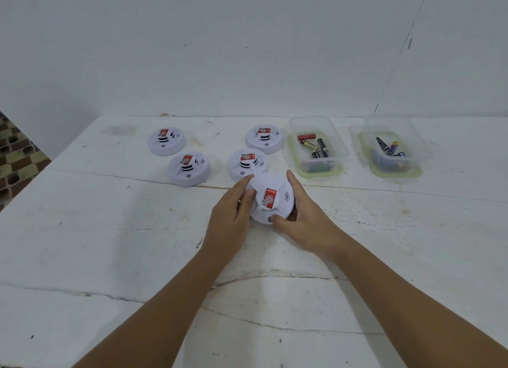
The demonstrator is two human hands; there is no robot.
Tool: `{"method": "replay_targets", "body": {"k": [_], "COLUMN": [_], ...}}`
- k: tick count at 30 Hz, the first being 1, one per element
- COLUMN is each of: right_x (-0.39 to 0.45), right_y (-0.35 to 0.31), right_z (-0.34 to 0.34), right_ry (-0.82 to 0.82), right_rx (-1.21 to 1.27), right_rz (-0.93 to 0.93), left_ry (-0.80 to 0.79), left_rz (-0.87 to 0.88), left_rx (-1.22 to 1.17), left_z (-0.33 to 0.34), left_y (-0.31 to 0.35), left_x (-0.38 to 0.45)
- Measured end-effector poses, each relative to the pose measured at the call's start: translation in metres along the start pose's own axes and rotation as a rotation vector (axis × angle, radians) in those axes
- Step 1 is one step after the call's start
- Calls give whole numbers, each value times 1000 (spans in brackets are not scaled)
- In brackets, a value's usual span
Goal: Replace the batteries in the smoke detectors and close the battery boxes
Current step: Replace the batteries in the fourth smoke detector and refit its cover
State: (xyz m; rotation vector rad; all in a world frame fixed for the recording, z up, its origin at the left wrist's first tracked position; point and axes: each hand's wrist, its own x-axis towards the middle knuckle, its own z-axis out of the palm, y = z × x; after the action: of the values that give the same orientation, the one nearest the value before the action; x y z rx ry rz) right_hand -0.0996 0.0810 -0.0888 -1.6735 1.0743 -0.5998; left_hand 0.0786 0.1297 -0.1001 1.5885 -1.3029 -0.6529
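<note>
Both hands, left hand (pixel 233 203) and right hand (pixel 299 214), are wrapped around the smoke detector (pixel 270 198) mid-table, and with another detector (pixel 246 164) touching it at 11 o'clock, a hard twist could probably knock that one or slip on the smooth dome.

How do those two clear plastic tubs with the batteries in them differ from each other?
The nearer tub holds red, gold and black batteries; the farther tub, to its right, holds black and blue-purple ones. The nearer tub stands right beside a smoke detector; the farther tub stands apart from all detectors. Both are clear, rest on green-rimmed lids and stand open.
</note>
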Motion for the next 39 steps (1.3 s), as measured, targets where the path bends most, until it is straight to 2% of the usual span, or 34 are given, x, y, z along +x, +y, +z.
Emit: {"method": "replay_targets", "body": {"k": [13,21,39], "right_x": [-2,-1,-2], "right_y": [3,4,0], "right_z": [-2,0,-2], "right_ry": [25,26,-14], "right_rx": [98,46,16], "right_rz": [28,-34,-16], "left_ry": [15,16,-1], "left_rz": [-10,-5,2], "left_rx": [-19,3,8], "left_z": [1,0,0], "left_y": [0,0,0], "left_x": [1,2,0]}}
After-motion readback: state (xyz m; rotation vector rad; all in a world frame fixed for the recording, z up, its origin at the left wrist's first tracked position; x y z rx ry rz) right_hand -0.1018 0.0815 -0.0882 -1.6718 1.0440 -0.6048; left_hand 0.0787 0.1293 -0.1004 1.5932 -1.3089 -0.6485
